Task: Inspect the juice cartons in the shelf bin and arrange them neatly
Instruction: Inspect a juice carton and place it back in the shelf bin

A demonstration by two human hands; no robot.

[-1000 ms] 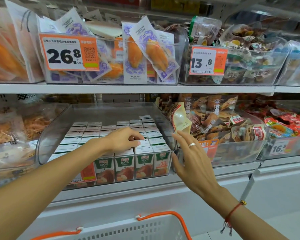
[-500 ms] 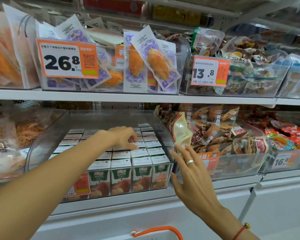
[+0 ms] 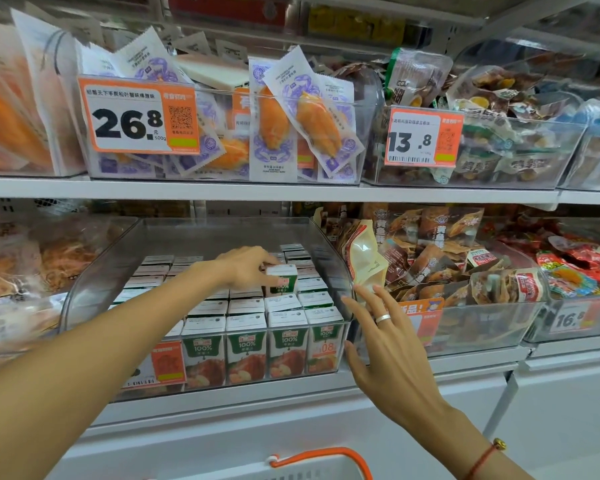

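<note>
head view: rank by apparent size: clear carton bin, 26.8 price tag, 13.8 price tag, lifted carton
1. clear carton bin
2. 26.8 price tag
3. 13.8 price tag
4. lifted carton, in the left hand
The wide-angle lens makes the tag order unsure.

Left forearm point(image 3: 94, 344) covers several juice cartons point(image 3: 246, 344) in left rows of clear bin point(image 3: 94, 271); price tag point(image 3: 160, 365) on bin front partly hidden behind it. Lifted carton point(image 3: 282, 279) half covered by left hand point(image 3: 246, 266). Print on carton tops too small to read. Orange-handled basket point(image 3: 321, 460) cut off by bottom edge. Right forearm runs out of frame at bottom right. Packets at far left blurred.
</note>
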